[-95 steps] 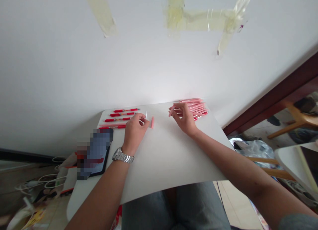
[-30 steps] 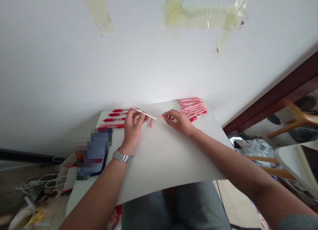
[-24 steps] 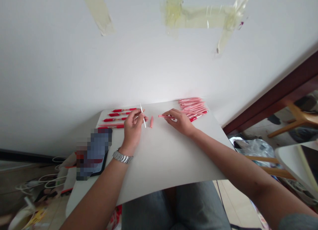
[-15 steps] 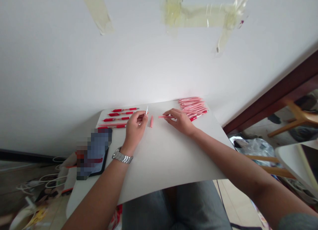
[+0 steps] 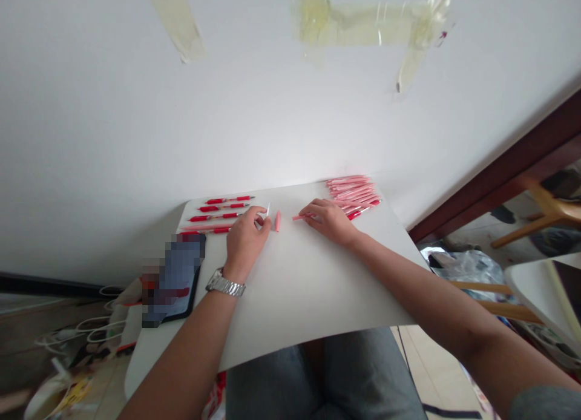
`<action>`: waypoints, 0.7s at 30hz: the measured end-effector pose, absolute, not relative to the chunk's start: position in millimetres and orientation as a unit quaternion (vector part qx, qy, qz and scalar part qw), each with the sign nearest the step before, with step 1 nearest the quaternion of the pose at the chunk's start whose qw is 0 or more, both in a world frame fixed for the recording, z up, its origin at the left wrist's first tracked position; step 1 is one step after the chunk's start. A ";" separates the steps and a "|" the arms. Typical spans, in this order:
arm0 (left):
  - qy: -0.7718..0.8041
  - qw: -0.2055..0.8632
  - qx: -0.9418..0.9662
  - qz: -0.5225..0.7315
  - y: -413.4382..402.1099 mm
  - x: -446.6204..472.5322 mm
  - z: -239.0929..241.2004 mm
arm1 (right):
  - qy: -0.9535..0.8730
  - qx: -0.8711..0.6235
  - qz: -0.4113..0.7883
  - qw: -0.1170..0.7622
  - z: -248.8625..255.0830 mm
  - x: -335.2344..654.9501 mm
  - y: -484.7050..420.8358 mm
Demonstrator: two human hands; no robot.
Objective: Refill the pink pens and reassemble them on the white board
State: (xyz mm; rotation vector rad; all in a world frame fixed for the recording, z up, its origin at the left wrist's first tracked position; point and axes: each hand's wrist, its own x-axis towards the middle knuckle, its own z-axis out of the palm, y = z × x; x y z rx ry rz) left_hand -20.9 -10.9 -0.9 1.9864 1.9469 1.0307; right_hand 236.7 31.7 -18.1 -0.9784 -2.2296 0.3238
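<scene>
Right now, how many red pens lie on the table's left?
4 visible, far to near: first pen, second pen, third pen, fourth pen. The left hand may hide others.

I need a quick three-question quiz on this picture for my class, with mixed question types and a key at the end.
1. Multiple choice. What does the left hand hold?
A: a spoon
B: a white rod
C: scissors

2. True or false. The pink pile is nearer to the right hand than to the left hand.

3. Fill in the blank. Between the hands, a short pink piece rests on the white ____.

Key
1: B
2: True
3: table
</scene>
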 end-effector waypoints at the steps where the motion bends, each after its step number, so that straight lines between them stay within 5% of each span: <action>1: 0.651 0.087 0.670 0.346 -11.0 -20.8 -1.1 | -0.858 -0.372 0.119 0.333 -18.2 236.9 32.2; 21: 0.639 0.099 0.679 0.346 -11.1 -20.0 -1.4 | -0.871 -0.371 0.071 0.314 -15.5 238.4 30.9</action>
